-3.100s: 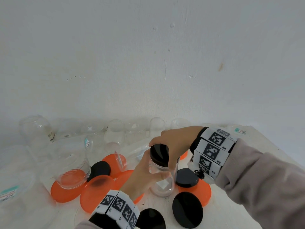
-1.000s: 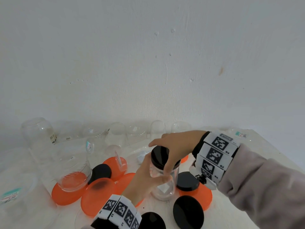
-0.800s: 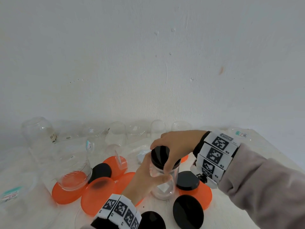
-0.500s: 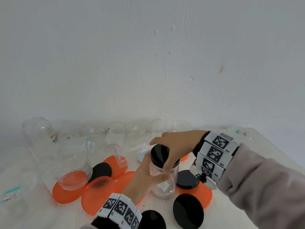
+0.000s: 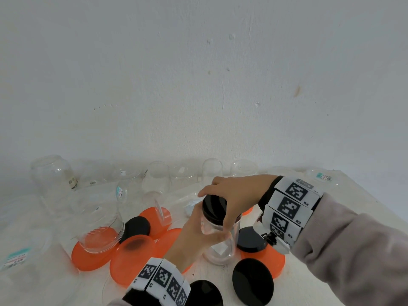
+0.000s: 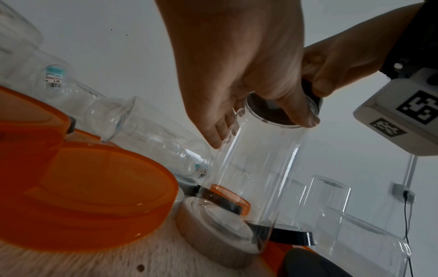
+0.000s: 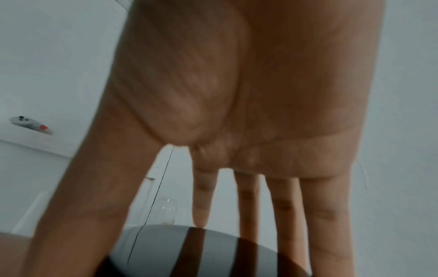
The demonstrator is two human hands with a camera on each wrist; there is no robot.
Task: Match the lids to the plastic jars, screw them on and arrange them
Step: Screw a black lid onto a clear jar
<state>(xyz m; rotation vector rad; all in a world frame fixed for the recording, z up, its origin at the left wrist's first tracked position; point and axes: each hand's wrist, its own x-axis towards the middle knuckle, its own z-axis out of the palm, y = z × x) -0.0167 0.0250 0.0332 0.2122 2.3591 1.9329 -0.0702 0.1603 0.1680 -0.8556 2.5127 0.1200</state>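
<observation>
Both our hands close on one job: left hand (image 5: 199, 234) wraps the clear plastic jar (image 6: 255, 165) upright on the bench (image 5: 309, 290), right hand (image 5: 237, 195) fingers curled round its black lid (image 5: 213, 207). We judge this lid mid-screwing, task barely begun. Round the grip lie smooth orange lids (image 5: 132, 258), matte black discs (image 5: 252, 281); beyond it, many uncapped thin-walled transparent jars (image 5: 54, 175).

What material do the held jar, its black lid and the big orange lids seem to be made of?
Jar: clear, thin-walled plastic, glossy; the lids behind show through it. Black lid: opaque, smooth, probably plastic. Orange lids: translucent glossy plastic, with light glowing through them.
</observation>
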